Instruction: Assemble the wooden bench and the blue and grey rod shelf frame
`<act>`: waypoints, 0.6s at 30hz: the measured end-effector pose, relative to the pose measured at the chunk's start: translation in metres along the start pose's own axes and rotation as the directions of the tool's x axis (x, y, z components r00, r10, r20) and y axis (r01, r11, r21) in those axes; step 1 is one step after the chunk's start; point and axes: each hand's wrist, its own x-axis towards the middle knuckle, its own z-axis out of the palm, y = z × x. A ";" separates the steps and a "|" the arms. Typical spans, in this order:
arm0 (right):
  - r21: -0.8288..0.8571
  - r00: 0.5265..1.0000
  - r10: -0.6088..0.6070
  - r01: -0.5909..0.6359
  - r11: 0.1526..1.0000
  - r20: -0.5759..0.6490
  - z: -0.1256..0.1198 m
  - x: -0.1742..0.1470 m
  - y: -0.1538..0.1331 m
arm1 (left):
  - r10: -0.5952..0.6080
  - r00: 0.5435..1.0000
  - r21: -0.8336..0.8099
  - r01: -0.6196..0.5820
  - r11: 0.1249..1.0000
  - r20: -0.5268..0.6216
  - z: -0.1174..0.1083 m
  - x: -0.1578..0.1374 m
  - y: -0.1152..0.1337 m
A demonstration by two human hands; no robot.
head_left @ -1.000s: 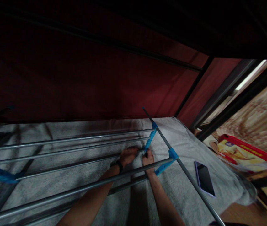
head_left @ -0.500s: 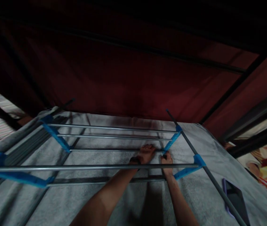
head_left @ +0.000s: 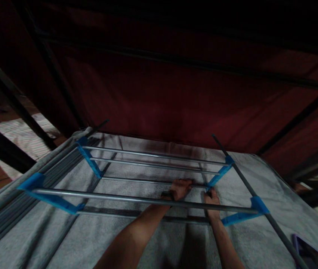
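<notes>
A rack frame of grey metal tubes (head_left: 147,200) and blue plastic connectors (head_left: 238,218) lies on a bed-like surface. My left hand (head_left: 180,189), with a dark band at its wrist, reaches under the near crossbar. Its fingers curl over the low rear rod (head_left: 136,181). My right hand (head_left: 212,198) is closed at the lower end of the rear right connector (head_left: 221,175), around the grey tube there. Part of that grip is hidden. On the left side, blue connectors (head_left: 51,198) hold the other ends of the rods.
Grey cloth (head_left: 144,243) covers the surface. Several loose tubes (head_left: 10,216) lie along its left edge. A phone (head_left: 310,254) in a purple case lies at lower right. Dark red fabric (head_left: 159,101) with dark bars stands behind the rack.
The view has swung left, so the rack appears further right. My left hand's fingers, flatter before, are now curled over the rear rod. My right hand stays at the same connector.
</notes>
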 end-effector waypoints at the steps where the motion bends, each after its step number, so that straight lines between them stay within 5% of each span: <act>1: 0.019 1.000 0.012 -0.012 1.000 0.023 -0.001 0.000 -0.001 | -0.003 1.000 0.000 0.003 1.000 0.005 0.000 0.000 0.000; 18: 0.014 0.996 0.066 -0.067 0.998 0.065 -0.002 -0.002 -0.001 | 0.023 0.999 0.014 -0.024 1.000 0.036 -0.004 0.001 -0.002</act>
